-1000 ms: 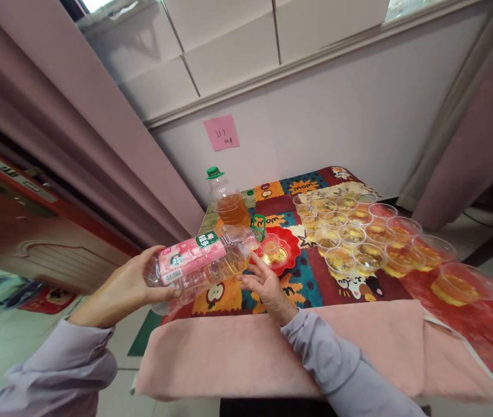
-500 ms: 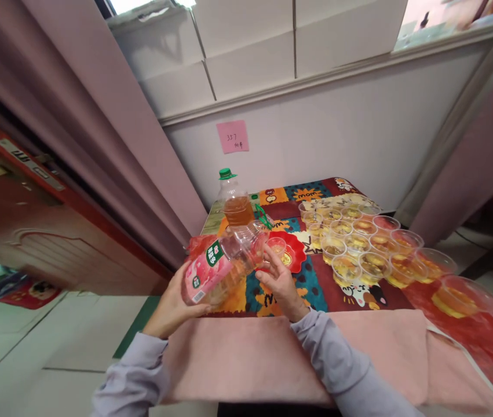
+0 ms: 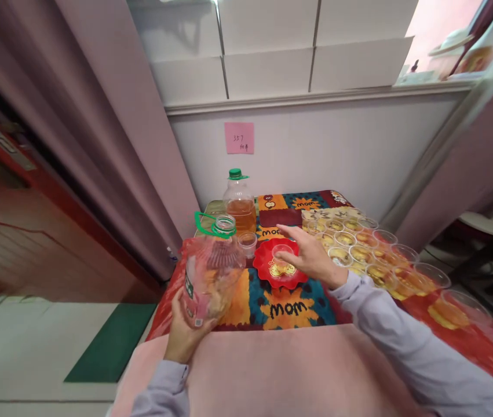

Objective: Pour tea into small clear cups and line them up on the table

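My left hand (image 3: 185, 333) is wrapped round the lower part of a large clear plastic bottle (image 3: 218, 272). It has a pink label, a green carrying ring and an uncapped mouth, and stands roughly upright. My right hand (image 3: 311, 252) is open, thumb and fingers apart, above a red scalloped dish (image 3: 267, 277). A clear plastic cup (image 3: 281, 252) sits in that dish, close to the thumb; whether they touch I cannot tell. Just right of the bottle's neck stands another small clear cup (image 3: 247, 246).
Behind stands a capped bottle (image 3: 240, 211) of amber drink. Several clear cups of yellowish liquid (image 3: 361, 253) crowd the table's right side. A patterned cloth (image 3: 287, 307) covers the middle, with pink cloth (image 3: 289, 365) along the near edge. A pink note (image 3: 240, 138) is on the wall.
The bottle has gone from tilted to nearly upright in my left hand. My right hand has left the bottle's neck and moved right, over the red dish.
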The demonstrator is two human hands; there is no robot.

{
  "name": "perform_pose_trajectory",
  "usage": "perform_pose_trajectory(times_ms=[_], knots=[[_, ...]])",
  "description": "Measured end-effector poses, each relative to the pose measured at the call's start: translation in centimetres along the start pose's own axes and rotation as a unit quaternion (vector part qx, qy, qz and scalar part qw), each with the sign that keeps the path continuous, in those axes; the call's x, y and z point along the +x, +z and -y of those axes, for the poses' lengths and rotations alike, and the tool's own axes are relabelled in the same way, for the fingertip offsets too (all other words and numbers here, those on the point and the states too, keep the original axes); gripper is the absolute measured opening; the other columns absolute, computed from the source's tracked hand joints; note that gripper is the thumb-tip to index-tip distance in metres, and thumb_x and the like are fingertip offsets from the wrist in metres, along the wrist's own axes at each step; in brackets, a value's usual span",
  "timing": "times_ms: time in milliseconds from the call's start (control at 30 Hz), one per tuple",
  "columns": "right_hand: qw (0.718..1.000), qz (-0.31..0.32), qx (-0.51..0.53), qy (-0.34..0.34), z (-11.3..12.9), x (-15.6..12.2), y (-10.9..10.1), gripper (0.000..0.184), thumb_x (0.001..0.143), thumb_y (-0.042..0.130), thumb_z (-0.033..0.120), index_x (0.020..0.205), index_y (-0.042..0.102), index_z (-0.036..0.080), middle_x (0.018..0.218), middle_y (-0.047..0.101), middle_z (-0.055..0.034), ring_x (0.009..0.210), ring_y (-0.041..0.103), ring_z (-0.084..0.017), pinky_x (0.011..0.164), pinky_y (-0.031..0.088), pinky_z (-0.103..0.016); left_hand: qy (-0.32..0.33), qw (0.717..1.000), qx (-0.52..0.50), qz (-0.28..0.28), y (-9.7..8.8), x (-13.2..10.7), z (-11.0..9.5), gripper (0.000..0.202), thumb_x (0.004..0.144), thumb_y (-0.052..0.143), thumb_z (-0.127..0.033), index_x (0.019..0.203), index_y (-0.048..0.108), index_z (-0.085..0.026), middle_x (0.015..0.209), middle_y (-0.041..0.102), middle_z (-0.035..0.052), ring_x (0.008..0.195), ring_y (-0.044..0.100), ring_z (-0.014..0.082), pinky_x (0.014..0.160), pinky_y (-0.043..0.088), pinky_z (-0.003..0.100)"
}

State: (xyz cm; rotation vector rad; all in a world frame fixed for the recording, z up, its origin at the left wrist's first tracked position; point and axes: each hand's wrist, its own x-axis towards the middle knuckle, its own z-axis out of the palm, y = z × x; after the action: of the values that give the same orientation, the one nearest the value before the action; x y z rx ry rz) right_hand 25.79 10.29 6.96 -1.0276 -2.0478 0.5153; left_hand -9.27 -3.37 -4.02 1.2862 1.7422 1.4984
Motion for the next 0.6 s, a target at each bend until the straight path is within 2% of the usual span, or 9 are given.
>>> perform_pose_trajectory(times_ms=[33, 100, 200, 333, 467, 600], knots=[[0.995, 0.049, -0.085, -0.012, -0.3, 0.6, -0.3, 0.065, 0.090, 0.078, 0.037, 0.149, 0.058, 0.022, 0.142, 0.067, -0.0159, 0.130, 0.065, -0.033, 0.111, 0.051, -0.052, 0.000, 1.000, -0.002, 0.000, 0.0, 0.1, 0.0, 0.108, 0.048, 0.098, -0.039, 0.141, 0.045, -0.025, 0.143, 0.059, 0.0152, 0.135, 0.060, 0.0391, 0.118, 0.043, 0.061], [0.966, 0.150, -0.212, -0.010, -0.6, 1.5, -0.1, 0.070, 0.086, 0.082, 0.038, 0.149, 0.059, 0.018, 0.148, 0.063, -0.0195, 0.131, 0.064, -0.037, 0.110, 0.051, -0.051, -0.001, 1.000, -0.018, -0.003, 0.0, 0.4, 0.0, 0.108, 0.048, 0.098, -0.038, 0.140, 0.045, -0.025, 0.142, 0.060, 0.0145, 0.134, 0.060, 0.0389, 0.116, 0.045, 0.060], [0.921, 0.248, -0.300, 0.018, -0.7, 2.4, 1.1, 0.078, 0.085, 0.083, 0.040, 0.153, 0.054, 0.015, 0.150, 0.062, -0.0209, 0.129, 0.066, -0.037, 0.107, 0.052, -0.046, -0.024, 0.999, -0.048, 0.008, 0.0, 0.5, 0.2, 0.110, 0.047, 0.099, -0.040, 0.141, 0.044, -0.025, 0.143, 0.058, 0.0149, 0.134, 0.060, 0.0397, 0.113, 0.049, 0.059], [0.893, 0.289, -0.344, 0.033, -0.5, 3.4, 1.9, 0.067, 0.090, 0.076, 0.037, 0.151, 0.057, 0.016, 0.140, 0.069, -0.0189, 0.125, 0.069, -0.036, 0.101, 0.053, -0.044, -0.046, 0.997, -0.061, 0.013, -0.2, 0.6, 0.4, 0.112, 0.047, 0.100, -0.041, 0.142, 0.043, -0.027, 0.143, 0.058, 0.0145, 0.131, 0.062, 0.0393, 0.110, 0.052, 0.059], [0.888, 0.300, -0.347, 0.024, -0.6, 4.0, 1.5, 0.062, 0.088, 0.078, 0.036, 0.146, 0.063, 0.019, 0.134, 0.073, -0.0169, 0.120, 0.071, -0.035, 0.098, 0.053, -0.042, -0.055, 0.997, -0.057, 0.019, -0.4, 0.6, 0.3, 0.112, 0.048, 0.100, -0.043, 0.142, 0.042, -0.027, 0.144, 0.059, 0.0144, 0.133, 0.062, 0.0398, 0.114, 0.048, 0.062], [0.889, 0.293, -0.350, 0.021, -0.9, 4.0, 1.4, 0.057, 0.090, 0.075, 0.036, 0.143, 0.066, 0.021, 0.128, 0.075, -0.0166, 0.115, 0.074, -0.034, 0.094, 0.053, -0.040, -0.050, 0.997, -0.052, 0.032, -0.3, 0.5, -0.1, 0.108, 0.054, 0.098, -0.042, 0.143, 0.040, -0.028, 0.145, 0.059, 0.0148, 0.134, 0.061, 0.0394, 0.114, 0.049, 0.060]])
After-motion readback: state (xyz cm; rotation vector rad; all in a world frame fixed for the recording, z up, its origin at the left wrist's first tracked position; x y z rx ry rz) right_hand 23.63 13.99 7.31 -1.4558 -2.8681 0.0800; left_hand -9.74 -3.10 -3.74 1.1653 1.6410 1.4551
